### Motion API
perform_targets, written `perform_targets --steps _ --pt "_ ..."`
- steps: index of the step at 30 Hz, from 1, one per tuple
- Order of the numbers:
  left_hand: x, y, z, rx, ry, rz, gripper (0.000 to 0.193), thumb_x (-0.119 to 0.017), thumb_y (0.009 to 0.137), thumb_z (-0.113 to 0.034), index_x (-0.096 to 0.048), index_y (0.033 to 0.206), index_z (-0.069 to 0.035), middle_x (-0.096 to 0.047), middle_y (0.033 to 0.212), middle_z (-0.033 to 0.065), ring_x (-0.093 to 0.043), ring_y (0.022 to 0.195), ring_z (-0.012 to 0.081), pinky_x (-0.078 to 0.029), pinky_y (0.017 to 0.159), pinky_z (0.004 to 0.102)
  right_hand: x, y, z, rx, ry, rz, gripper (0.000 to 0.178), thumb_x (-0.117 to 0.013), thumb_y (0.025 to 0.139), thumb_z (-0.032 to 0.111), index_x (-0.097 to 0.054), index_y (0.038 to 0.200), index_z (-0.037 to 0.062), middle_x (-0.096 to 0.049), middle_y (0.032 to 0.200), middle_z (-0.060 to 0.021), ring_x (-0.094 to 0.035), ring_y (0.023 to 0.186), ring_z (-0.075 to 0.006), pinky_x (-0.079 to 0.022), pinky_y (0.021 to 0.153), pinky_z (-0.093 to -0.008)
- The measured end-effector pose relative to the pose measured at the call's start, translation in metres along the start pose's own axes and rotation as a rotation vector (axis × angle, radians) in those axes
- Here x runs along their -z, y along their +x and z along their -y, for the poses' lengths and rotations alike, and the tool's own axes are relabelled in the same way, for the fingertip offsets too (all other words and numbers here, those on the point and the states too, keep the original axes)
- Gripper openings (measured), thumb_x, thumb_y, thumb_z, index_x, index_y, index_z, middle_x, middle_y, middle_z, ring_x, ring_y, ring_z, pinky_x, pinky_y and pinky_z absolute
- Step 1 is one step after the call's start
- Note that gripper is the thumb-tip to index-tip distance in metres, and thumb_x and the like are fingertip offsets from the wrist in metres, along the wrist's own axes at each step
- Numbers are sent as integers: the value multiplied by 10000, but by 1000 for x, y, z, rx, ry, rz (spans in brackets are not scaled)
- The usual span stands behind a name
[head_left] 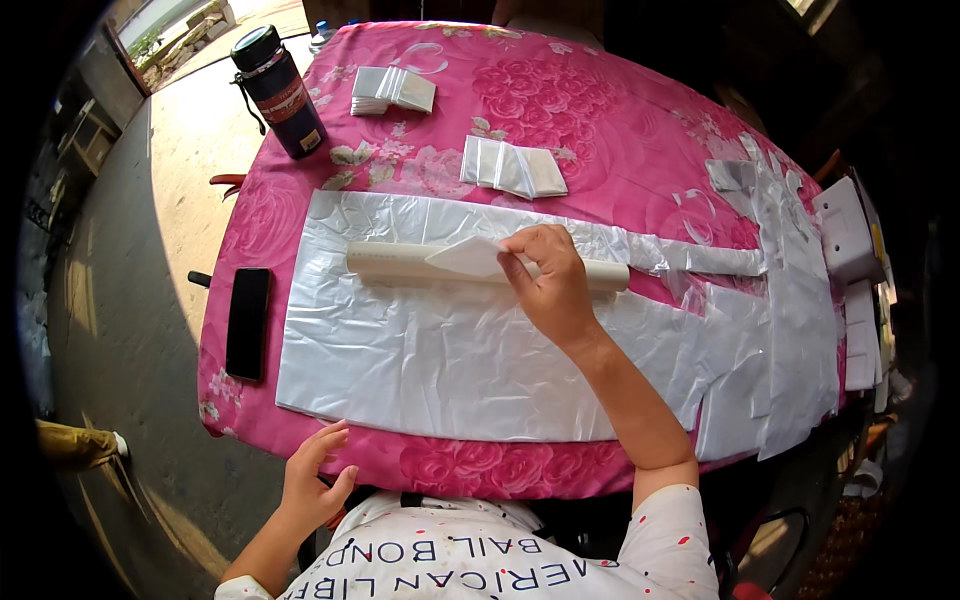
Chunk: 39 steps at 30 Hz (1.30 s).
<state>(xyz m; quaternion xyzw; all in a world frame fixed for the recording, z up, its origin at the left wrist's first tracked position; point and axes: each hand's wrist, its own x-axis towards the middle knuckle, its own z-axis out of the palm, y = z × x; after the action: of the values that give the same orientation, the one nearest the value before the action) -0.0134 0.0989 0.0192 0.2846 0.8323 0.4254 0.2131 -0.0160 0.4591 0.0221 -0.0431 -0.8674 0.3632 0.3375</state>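
Note:
My right hand pinches a flat white card-like piece between thumb and fingers, over a cream plastic pipe. The pipe lies crosswise on a wide sheet of white plastic film, whose surface is creased. Part of the pipe's middle is hidden by the piece and my hand. Near the table's front edge, my left hand is open, fingers apart, holding nothing. Toward the right, the film continues in cut strips and torn layers.
Two stacks of folded film packets, one farther back and one nearer, rest on the pink flowered tablecloth. A dark flask stands back left. A black phone lies left of the film. White boxes line the right edge.

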Motion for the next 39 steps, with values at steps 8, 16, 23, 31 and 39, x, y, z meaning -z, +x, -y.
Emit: perform_targets --steps 8,16,23,31,39 --pt "-23 4 -6 -5 -125 124 395 -635 740 12 -559 1127 1 -543 1214 158 -613 974 206 -502 782 287 19 80 -166 -721 -143 6 286 -629 803 247 -654 952 4 -653 843 -123 -622 779 -221 -475 710 -332" --pt "-21 14 -3 -66 -10 43 406 -665 712 -22 -564 1105 -11 -559 1193 161 -613 950 262 -494 798 327 41 23 -95 -325 -68 239 421 -675 768 333 -624 1087 62 -569 1141 -131 -501 1096 -302 -407 924 -401" --pt "-48 67 -42 -456 192 245 497 -691 715 -103 -514 1175 -42 -505 1253 168 -566 1034 332 -485 830 376 104 -98 -33 -266 -523 415 515 -716 738 272 -567 1181 57 -543 1119 -135 -505 1047 -290 -420 907 -395" --pt "-155 108 -73 -638 379 237 772 -689 751 -341 -325 1377 -72 -85 1436 317 -148 1294 531 -246 1041 525 110 -192 17 -251 -98 368 498 -568 854 405 -559 1185 33 -474 1267 -166 -458 1140 -324 -376 962 -393" --pt "-188 113 -82 -698 190 299 780 -626 786 -383 -275 1387 -31 -49 1443 323 -66 1330 509 -161 1076 524 230 -229 -83 -365 -764 246 571 -536 863 350 -405 1323 39 -352 1399 -153 -313 1297 -321 -271 1053 -421"
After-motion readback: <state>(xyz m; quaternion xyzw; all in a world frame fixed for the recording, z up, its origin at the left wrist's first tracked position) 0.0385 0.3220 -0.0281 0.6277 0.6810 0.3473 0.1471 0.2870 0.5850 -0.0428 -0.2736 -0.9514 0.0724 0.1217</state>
